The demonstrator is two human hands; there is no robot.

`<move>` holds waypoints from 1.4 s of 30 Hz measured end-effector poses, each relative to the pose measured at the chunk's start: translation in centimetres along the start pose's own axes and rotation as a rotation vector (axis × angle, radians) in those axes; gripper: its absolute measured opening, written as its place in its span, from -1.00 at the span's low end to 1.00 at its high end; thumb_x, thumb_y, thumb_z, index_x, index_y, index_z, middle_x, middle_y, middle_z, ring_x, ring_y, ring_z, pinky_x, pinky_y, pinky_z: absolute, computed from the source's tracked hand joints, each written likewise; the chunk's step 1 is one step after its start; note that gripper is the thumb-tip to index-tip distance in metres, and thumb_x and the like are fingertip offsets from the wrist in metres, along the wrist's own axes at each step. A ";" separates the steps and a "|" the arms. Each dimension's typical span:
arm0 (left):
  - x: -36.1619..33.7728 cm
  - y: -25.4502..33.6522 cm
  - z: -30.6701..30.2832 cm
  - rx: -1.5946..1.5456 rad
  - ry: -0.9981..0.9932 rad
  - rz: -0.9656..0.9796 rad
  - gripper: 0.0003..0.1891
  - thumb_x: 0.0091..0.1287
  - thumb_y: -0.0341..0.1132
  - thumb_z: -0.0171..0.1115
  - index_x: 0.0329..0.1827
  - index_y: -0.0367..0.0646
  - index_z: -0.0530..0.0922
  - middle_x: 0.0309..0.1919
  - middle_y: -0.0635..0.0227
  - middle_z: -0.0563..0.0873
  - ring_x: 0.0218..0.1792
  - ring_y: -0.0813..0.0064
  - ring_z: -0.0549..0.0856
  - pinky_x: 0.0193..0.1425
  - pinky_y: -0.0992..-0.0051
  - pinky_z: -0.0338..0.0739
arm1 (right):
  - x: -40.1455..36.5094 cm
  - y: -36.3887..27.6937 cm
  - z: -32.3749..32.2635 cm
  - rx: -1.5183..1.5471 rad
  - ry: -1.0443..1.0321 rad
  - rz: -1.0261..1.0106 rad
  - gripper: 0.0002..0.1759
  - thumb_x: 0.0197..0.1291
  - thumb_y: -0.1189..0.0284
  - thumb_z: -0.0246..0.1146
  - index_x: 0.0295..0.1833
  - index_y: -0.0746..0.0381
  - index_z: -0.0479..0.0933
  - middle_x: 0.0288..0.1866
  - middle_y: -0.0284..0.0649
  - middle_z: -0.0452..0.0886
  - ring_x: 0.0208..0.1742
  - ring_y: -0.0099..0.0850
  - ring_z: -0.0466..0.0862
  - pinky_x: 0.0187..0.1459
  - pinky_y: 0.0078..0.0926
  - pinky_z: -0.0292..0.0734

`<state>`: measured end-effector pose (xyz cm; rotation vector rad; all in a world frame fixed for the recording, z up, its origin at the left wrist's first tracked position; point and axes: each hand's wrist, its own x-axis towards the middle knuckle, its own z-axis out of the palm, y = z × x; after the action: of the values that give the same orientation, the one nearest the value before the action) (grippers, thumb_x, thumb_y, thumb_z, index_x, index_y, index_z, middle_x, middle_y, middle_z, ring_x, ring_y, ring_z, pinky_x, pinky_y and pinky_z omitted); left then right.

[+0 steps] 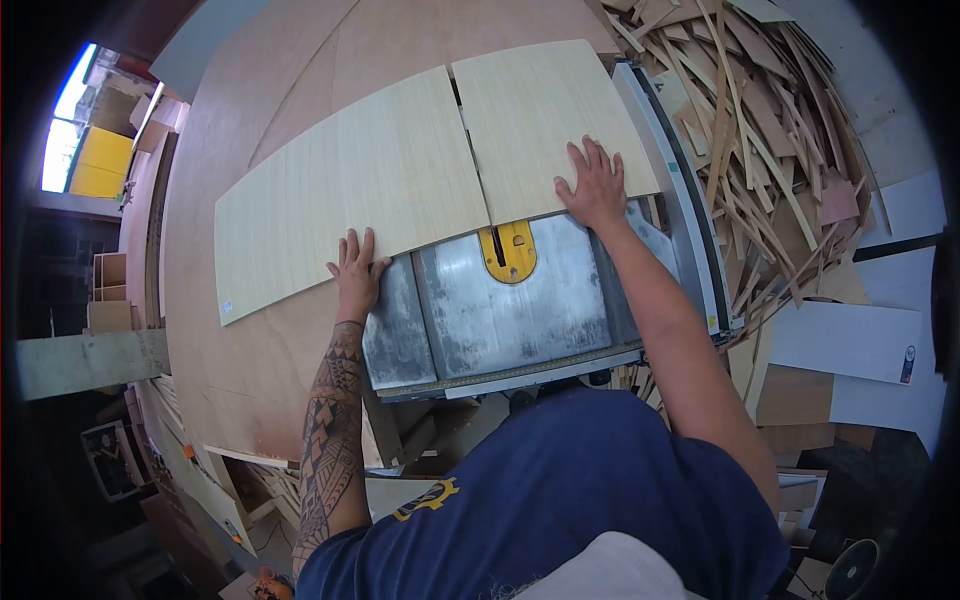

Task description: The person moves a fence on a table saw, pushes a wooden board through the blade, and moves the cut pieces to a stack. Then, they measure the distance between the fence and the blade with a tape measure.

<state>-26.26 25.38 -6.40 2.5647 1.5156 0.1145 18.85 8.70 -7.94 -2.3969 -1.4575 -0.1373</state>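
Two pale wood panels lie side by side on the table saw (510, 310), with a narrow gap between them in line with the yellow throat plate (522, 262). My left hand (357, 275) rests near the front edge of the longer left panel (350, 170), fingers stretched out. On the shorter right panel (545, 125), my right hand (597, 188) lies flat with its fingers spread, near the front right corner. A dark slot shows in the throat plate; its back part is under the panels, and I cannot make out the blade.
The rip fence (685, 200) runs along the right side of the saw, beside the right panel. Beyond it is a large heap of wood offcuts (750, 130). A broad plywood surface (270, 370) extends left and behind the panels. White boards (845, 340) lie at the right.
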 end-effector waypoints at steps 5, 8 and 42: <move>2.5 -0.2 0.2 0.022 -0.004 -0.033 -0.26 0.52 0.07 0.28 0.73 0.30 0.24 0.74 0.10 0.16 0.73 -0.07 0.10 0.59 -0.56 -0.14 | 1.9 0.3 0.7 0.005 -0.010 0.002 -0.14 0.34 -0.07 0.22 0.66 0.06 0.28 0.73 -0.07 0.17 0.74 -0.14 0.16 0.71 0.22 -0.16; 2.5 -0.6 -0.1 0.043 -0.002 -0.031 -0.26 0.54 0.07 0.24 0.74 0.32 0.21 0.75 0.15 0.15 0.74 -0.02 0.11 0.60 -0.53 -0.10 | 1.6 0.5 0.5 0.043 0.025 -0.010 -0.17 0.33 -0.04 0.25 0.63 0.08 0.32 0.72 -0.06 0.20 0.74 -0.13 0.16 0.71 0.18 -0.17; 1.2 -6.6 -2.0 0.262 -0.004 -0.190 -0.27 0.62 0.17 0.05 0.78 0.43 0.02 0.77 0.33 0.12 0.73 0.15 0.18 0.52 -0.58 0.12 | 5.0 -3.3 -4.6 2.096 0.294 1.185 -0.41 0.39 0.36 0.43 0.40 0.36 0.40 0.34 -0.02 0.56 0.21 -0.04 0.71 0.14 0.06 0.76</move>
<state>-31.65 29.72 -5.63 2.5879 1.8748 -0.1203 18.76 12.82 -1.58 -0.8294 0.3954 0.8039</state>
